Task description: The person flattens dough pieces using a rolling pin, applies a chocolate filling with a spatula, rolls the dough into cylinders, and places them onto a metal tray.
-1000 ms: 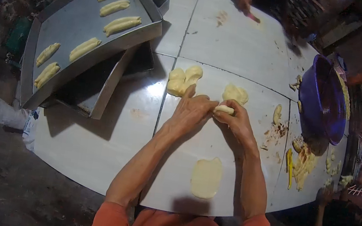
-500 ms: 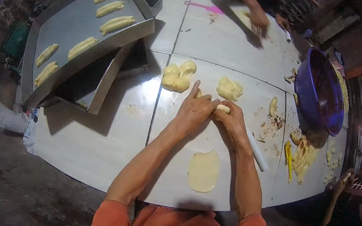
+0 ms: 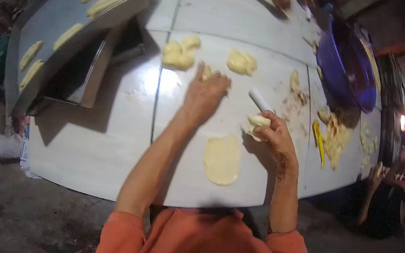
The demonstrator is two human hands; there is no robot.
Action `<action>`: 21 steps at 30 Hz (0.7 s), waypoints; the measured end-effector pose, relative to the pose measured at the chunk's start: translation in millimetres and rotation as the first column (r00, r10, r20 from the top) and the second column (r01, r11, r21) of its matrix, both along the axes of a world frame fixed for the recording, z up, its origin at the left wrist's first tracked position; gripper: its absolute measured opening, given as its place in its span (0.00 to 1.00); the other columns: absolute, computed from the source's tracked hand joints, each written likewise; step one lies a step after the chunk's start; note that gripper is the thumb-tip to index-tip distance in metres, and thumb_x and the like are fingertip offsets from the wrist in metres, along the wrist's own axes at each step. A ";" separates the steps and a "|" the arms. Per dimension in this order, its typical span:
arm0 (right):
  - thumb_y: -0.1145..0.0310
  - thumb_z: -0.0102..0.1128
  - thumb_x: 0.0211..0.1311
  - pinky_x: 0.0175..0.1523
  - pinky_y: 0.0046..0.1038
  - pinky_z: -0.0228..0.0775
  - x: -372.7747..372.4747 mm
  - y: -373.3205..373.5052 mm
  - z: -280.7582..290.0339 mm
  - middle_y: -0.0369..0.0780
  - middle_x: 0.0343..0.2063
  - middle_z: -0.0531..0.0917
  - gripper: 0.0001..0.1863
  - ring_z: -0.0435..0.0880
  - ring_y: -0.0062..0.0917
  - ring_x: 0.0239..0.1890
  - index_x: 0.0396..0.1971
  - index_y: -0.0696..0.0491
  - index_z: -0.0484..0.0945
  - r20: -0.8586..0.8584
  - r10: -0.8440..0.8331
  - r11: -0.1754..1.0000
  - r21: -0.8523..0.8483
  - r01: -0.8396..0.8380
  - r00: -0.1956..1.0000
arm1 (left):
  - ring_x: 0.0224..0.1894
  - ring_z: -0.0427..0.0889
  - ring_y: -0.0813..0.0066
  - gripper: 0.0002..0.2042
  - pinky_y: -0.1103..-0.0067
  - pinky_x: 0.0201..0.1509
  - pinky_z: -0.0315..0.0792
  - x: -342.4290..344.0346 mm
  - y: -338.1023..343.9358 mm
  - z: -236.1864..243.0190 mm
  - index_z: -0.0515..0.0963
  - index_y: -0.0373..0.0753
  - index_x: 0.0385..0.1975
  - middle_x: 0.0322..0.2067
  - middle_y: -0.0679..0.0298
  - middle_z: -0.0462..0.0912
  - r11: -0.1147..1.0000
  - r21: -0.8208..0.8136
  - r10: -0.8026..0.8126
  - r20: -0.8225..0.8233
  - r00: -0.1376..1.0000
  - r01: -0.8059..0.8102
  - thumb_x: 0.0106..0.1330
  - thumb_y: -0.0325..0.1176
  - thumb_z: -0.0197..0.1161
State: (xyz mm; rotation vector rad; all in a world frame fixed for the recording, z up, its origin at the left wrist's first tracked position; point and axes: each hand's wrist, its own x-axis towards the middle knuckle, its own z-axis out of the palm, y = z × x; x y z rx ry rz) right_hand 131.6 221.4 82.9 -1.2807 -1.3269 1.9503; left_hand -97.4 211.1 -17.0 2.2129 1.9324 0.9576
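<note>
Your hands have separated: left hand [image 3: 206, 90] presses dough flat-fingered; right hand [image 3: 273, 134] now pinches a dough piece [image 3: 257, 121].

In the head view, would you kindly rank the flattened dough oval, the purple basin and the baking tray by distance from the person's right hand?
1. Flattened dough oval, just below-left of the right hand.
2. Purple basin, upper right.
3. Baking tray, far upper left.

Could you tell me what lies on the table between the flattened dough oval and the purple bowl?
In the head view, the right hand holding a dough piece lies between the flattened dough oval and purple bowl, then dough scraps.
</note>
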 end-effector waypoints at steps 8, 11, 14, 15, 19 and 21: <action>0.74 0.64 0.67 0.47 0.23 0.75 103.3 -50.9 -19.8 0.37 0.39 0.84 0.14 0.82 0.18 0.41 0.50 0.57 0.77 0.250 0.010 0.998 0.057 -0.025 0.968 | 0.72 0.68 0.54 0.24 0.41 0.78 0.42 20.2 -16.1 11.3 0.67 0.41 0.70 0.69 0.49 0.70 0.984 0.019 0.177 -0.116 0.977 -0.176 0.76 0.35 0.55; 0.74 0.64 0.67 0.46 0.25 0.78 123.1 -67.2 -27.7 0.40 0.43 0.83 0.17 0.83 0.19 0.43 0.54 0.55 0.76 -0.063 -0.164 0.986 -0.018 0.163 0.984 | 0.70 0.69 0.57 0.26 0.38 0.74 0.48 58.9 -43.1 43.9 0.69 0.42 0.68 0.65 0.55 0.72 0.975 0.037 0.221 -0.191 0.956 -0.218 0.69 0.33 0.62; 0.73 0.64 0.65 0.46 0.32 0.81 140.3 -70.1 -60.3 0.43 0.47 0.81 0.14 0.86 0.29 0.44 0.50 0.54 0.79 0.243 -0.078 0.932 0.361 -0.016 0.967 | 0.66 0.75 0.59 0.23 0.39 0.74 0.49 95.0 -84.2 48.0 0.76 0.43 0.61 0.61 0.58 0.77 0.990 -0.036 0.133 -0.045 0.990 -0.135 0.65 0.32 0.68; 0.72 0.65 0.65 0.46 0.36 0.82 143.4 -71.9 -60.9 0.44 0.48 0.81 0.12 0.87 0.35 0.43 0.48 0.53 0.80 0.511 -0.102 0.733 0.618 -0.283 0.853 | 0.64 0.77 0.60 0.22 0.39 0.74 0.50 113.3 -100.0 49.7 0.78 0.44 0.59 0.59 0.59 0.79 0.992 -0.029 0.122 -0.026 0.992 -0.123 0.64 0.32 0.69; 0.62 0.69 0.64 0.50 0.40 0.79 151.7 -67.1 -51.9 0.44 0.53 0.80 0.20 0.84 0.40 0.50 0.53 0.52 0.81 0.674 -0.159 0.528 0.676 -0.515 0.721 | 0.61 0.80 0.64 0.22 0.45 0.73 0.57 190.6 -152.3 46.3 0.79 0.44 0.57 0.55 0.61 0.82 0.992 -0.121 0.023 0.017 1.000 -0.021 0.62 0.33 0.71; 0.57 0.66 0.66 0.57 0.43 0.75 163.8 -61.9 -54.2 0.45 0.57 0.79 0.24 0.81 0.41 0.56 0.58 0.52 0.78 0.616 -0.141 0.512 0.715 -0.476 0.775 | 0.63 0.78 0.63 0.29 0.47 0.74 0.58 225.8 -160.7 43.5 0.74 0.39 0.62 0.59 0.58 0.80 0.988 -0.156 0.003 0.015 1.000 -0.001 0.62 0.39 0.71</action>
